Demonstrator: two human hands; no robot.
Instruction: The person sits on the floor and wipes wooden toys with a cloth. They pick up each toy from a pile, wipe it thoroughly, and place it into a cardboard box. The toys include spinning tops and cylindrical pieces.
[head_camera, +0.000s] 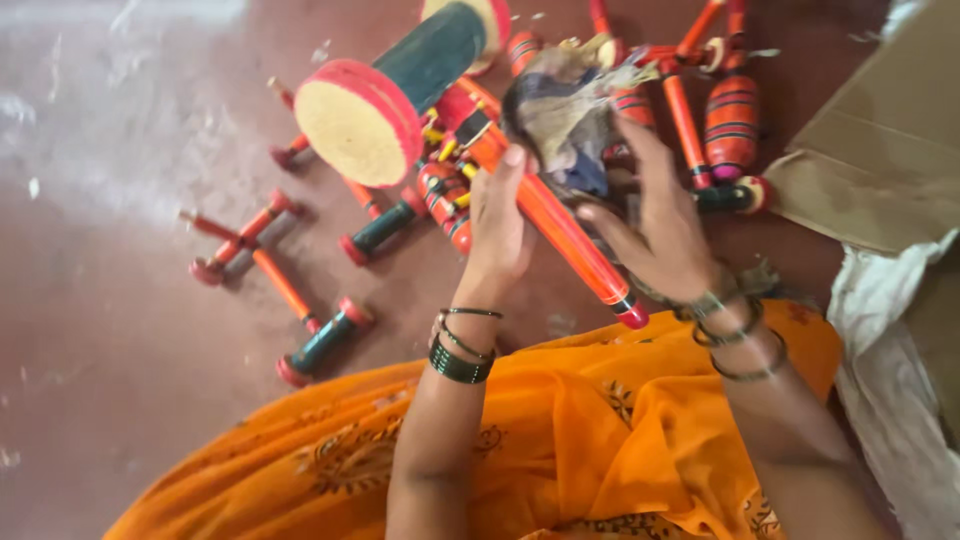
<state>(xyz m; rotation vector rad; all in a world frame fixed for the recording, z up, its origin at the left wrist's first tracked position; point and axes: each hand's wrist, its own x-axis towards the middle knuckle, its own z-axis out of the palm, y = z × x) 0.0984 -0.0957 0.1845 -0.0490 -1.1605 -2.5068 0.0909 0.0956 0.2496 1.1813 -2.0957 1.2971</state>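
Painted wooden toy parts (300, 290) lie on the reddish floor (110, 330) at left. The left hand (497, 225) grips an orange wooden toy handle (560, 235) bearing a red-rimmed drum (385, 95). Just right, the right hand (660, 235) clutches a crumpled rag (565, 115) against it. Cardboard (880, 150) lies farthest right.

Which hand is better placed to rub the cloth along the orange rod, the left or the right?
Probably the right. The right hand already holds the dirty cloth bunched above the orange rod, while the left hand grips the rod itself and seems to steady it.
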